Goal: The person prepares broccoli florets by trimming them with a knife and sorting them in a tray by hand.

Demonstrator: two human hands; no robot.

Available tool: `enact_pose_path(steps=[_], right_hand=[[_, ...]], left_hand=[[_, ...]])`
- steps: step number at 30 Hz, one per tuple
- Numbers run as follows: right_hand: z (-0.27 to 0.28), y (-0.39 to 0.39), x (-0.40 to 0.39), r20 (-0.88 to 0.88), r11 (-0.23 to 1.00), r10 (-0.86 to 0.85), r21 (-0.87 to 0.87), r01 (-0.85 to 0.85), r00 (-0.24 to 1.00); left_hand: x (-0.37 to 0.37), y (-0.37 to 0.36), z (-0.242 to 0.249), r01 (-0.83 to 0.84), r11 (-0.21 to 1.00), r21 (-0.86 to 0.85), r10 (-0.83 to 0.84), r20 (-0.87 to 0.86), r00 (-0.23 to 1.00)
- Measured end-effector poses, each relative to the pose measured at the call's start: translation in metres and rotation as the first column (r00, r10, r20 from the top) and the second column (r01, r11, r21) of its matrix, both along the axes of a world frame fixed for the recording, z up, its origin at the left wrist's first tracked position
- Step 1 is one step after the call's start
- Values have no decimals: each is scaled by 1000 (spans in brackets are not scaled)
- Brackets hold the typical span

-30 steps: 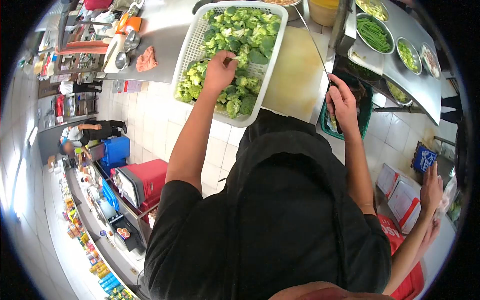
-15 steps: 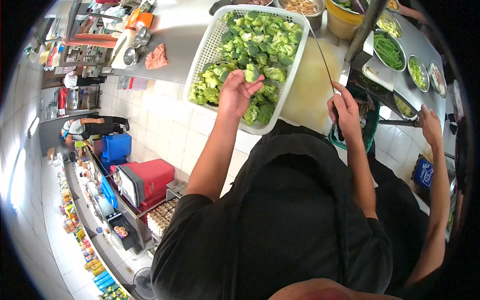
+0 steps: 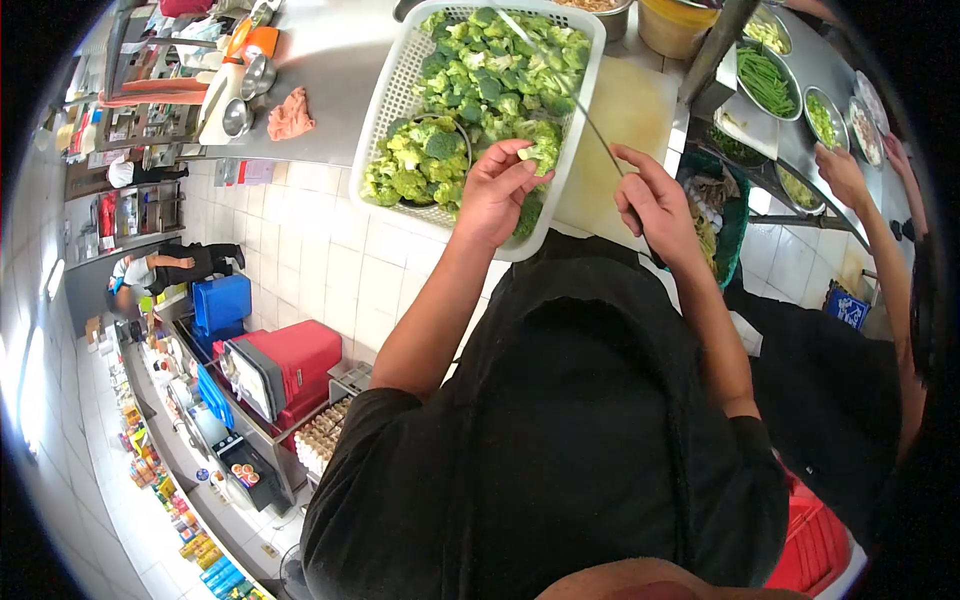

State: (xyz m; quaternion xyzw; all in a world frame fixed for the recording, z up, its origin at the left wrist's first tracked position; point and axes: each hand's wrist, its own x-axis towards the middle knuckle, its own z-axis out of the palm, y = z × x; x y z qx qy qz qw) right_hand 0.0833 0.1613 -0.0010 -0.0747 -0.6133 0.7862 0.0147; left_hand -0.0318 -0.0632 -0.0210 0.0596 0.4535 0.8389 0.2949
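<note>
My left hand (image 3: 500, 188) pinches a broccoli floret (image 3: 541, 150) between thumb and fingers, over the near right part of a white perforated basket (image 3: 369, 150). Broccoli florets (image 3: 490, 75) fill much of the basket. At its near left stands a round dark-rimmed bowl (image 3: 466, 140) heaped with more broccoli. My right hand (image 3: 652, 203) is closed round the handle of a long, thin knife (image 3: 592, 122). Its blade slants up and left across the basket's right rim, close to the floret. Below the blade lies a pale cutting board (image 3: 625, 125).
A green crate (image 3: 735, 225) with scraps stands right of my right hand. Bowls of green beans (image 3: 765, 82) and chopped greens (image 3: 822, 120) are farther right, near a co-worker's hand (image 3: 843, 177). A pink cloth (image 3: 291, 115) and metal bowls (image 3: 238, 118) lie on the left counter.
My left hand has moved right with the floret. The knife has tipped left, its blade now over the basket. The co-worker's hand has moved up, and the view has shifted slightly.
</note>
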Motion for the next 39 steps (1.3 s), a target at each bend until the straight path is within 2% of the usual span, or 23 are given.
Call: enact_pose_path(steps=[4, 6, 8, 11, 16, 21, 24, 27, 33, 36, 39], right_hand=[[20, -7, -3, -27, 998, 63, 31, -63, 998], [21, -9, -3, -105, 995, 69, 76, -61, 992], [29, -8, 1, -97, 988, 93, 131, -80, 991], [32, -5, 6, -101, 966, 109, 243, -81, 989], [23, 6, 19, -116, 965, 39, 263, -7, 992], [38, 15, 33, -121, 901, 17, 432, 37, 993], [43, 20, 37, -32, 887, 17, 462, -1, 999], [39, 25, 39, -55, 886, 6, 463, 20, 998], [30, 23, 38, -188, 864, -71, 480, 154, 980], [27, 20, 35, -185, 842, -124, 500, 202, 975], [24, 20, 33, -113, 873, -123, 460, 161, 986]], left_hand=[[16, 22, 15, -72, 974, -214, 52, -98, 994], [22, 29, 19, -86, 967, -238, 49, -158, 986], [27, 36, 23, -80, 961, -265, 16, -238, 971], [40, 50, 40, -91, 955, -283, 25, -228, 973], [45, 60, 37, -53, 946, -321, -30, -248, 968], [54, 80, 51, -53, 922, -384, -33, -212, 977], [55, 86, 50, -95, 860, -502, -110, -364, 925], [56, 93, 43, -100, 891, -444, -86, -378, 922], [59, 98, 45, -133, 869, -477, -86, -410, 908], [64, 100, 51, -151, 861, -486, -95, -446, 890], [65, 102, 52, -170, 853, -493, -74, -437, 896]])
